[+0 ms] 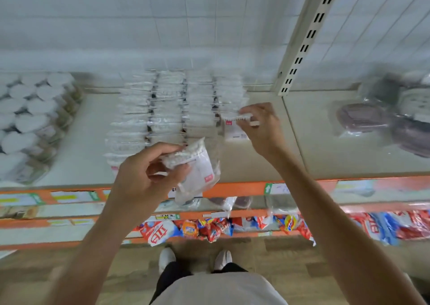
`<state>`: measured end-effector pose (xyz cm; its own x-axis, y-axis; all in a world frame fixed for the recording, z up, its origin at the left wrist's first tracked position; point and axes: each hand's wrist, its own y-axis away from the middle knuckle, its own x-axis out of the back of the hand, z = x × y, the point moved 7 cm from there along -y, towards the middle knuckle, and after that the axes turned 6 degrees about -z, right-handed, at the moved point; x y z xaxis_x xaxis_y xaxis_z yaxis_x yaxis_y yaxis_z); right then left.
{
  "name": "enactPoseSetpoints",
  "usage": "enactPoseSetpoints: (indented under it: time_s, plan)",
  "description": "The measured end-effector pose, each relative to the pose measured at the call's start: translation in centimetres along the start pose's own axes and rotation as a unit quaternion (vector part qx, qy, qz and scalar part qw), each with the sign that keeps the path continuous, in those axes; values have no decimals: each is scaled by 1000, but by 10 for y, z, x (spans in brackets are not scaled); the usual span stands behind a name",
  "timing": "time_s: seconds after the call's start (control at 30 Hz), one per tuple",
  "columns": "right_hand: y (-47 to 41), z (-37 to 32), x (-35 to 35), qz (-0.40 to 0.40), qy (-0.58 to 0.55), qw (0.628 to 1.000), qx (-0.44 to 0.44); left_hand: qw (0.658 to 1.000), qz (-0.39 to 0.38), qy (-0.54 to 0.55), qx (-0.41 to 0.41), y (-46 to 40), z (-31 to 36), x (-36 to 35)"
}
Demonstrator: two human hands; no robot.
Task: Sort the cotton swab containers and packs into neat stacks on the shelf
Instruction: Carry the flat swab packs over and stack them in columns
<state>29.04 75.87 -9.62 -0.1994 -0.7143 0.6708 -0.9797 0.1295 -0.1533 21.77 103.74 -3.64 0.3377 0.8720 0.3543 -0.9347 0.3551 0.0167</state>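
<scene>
Head view, looking down at a shop shelf [232, 165] with an orange front rail. The left hand [144, 174] curls its fingers [162, 150] round a soft clear pack of cotton swabs [195, 165], held above the shelf's front edge with its lower end hanging free. The right hand [260, 128] pinches the top edge of a second pack [235, 128] at the near end of the rightmost row, over or just touching the shelf; contact cannot be told. Four rows of like packs [172, 109] run back toward the tiled wall; round white-lidded containers [30, 118] stand grouped at far left.

Risks, as judged: the film is thin, glossy and slack, so the left-hand pack may slide from a grip at one end only. Packs set leaning on one another could topple as a row if the right hand nudges its neighbour. The near packs lie close to the edge and could drop to the lower shelves.

Materials: crinkled transparent film, white swab heads bunched in ridges, a small red label; the containers look rigid and cylindrical.
</scene>
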Motion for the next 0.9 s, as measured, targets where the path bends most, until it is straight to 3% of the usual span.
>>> enactPoseSetpoints:
  time_s: [0.23, 0.6, 0.73, 0.8, 0.9]
  plan:
    - [-7, 4, -1, 1, -15, 999, 32, 999, 39, 22, 20, 16, 0, -12]
    - [-1, 5, -2, -15, -9, 1000, -6, 999, 30, 6, 6, 8, 14, -27]
    - [31, -32, 36, 72, 16, 994, 76, 1000, 14, 4, -14, 3, 22, -30]
    - [61, -58, 47, 25, -34, 991, 123, 999, 21, 16, -29, -1, 25, -30]
    - [96, -71, 26, -167, -144, 973, 62, 996, 29, 51, -64, -8, 32, -38]
